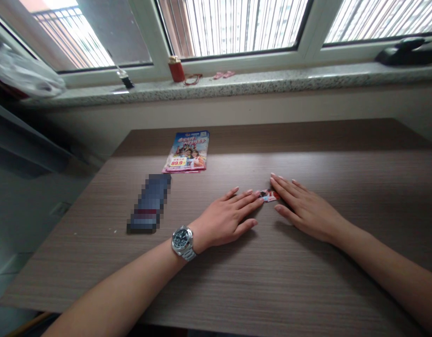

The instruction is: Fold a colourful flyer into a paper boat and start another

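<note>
A small folded-looking piece of colourful printed paper (270, 195) lies on the wooden table (258, 281), its two ends covered by fingers. My left hand (228, 217) is palm down with fingers stretched out, its fingertips on the paper's left end. From the other side, my right hand (303, 208) lies with fingers extended and thumb apart, its fingers over the paper's right end. How the paper is folded beneath the fingers cannot be made out. A metal watch (182, 239) is on my left wrist.
Printed flyers (188, 152) lie in a stack at the back left of the table. Nearer stands out a dark blue pixelated oblong (149, 203). On the stone windowsill (279, 82) are a red container (176, 70), a binder clip (125, 79), a black object (409, 52) and a plastic bag (22, 72).
</note>
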A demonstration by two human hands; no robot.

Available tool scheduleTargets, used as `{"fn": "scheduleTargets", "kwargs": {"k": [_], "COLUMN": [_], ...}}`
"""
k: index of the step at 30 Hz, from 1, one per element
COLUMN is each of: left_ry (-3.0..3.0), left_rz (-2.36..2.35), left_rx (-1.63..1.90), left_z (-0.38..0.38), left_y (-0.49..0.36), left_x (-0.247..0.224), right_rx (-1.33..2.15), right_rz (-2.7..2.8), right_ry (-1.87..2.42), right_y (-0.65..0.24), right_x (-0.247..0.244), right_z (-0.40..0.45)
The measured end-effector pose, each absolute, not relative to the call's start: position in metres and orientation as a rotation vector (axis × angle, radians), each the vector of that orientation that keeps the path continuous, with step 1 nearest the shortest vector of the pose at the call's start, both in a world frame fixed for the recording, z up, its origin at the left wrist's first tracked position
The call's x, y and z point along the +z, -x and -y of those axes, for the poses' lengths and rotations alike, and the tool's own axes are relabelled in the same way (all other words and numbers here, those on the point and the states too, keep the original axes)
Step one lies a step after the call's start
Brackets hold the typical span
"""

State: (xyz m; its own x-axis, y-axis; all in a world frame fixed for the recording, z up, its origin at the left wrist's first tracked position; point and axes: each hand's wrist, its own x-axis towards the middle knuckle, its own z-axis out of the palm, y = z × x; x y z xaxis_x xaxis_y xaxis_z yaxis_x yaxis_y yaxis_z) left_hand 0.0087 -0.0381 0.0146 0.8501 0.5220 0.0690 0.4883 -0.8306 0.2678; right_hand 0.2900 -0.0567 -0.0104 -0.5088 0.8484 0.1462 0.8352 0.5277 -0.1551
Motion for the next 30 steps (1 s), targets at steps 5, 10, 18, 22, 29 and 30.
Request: {"fn": "scheduleTargets", "kwargs": {"k": [5, 10, 18, 22, 29, 30], "left_ry": [-2.811, -2.817, -2.802, -2.783, -2.741, -2.742], "left_rz": [-0.751, -0.762, -0.811, -0.824, -0.861, -0.864], "left_rx": [0.211, 0.205, 0.108, 0.082, 0.071, 0.073], "left_z": [0.034, 0.037, 0.043, 0.043, 0.042, 0.042], "left_y": [-0.011, -0.009, 0.004, 0.01, 0.015, 0.014], "left_x": [0.012, 0.009, 0.022, 0.027, 0.033, 0.033], "right_rx": [0.124, 0.131, 0.147, 0.156, 0.146, 0.138], "right_rz": [2.63, 2.645, 2.65, 2.65, 2.641, 2.647], "right_ry": [1.307, 1.329, 1.354, 1.331, 1.326, 1.328], "right_y": [-0.278, -0.276, -0.276, -0.277, -0.277, -0.276], "right_x": [-0.01, -0.013, -0.011, -0.013, -0.011, -0.011], "right_z": [0.06, 0.061, 0.061, 0.061, 0.062, 0.062]}}
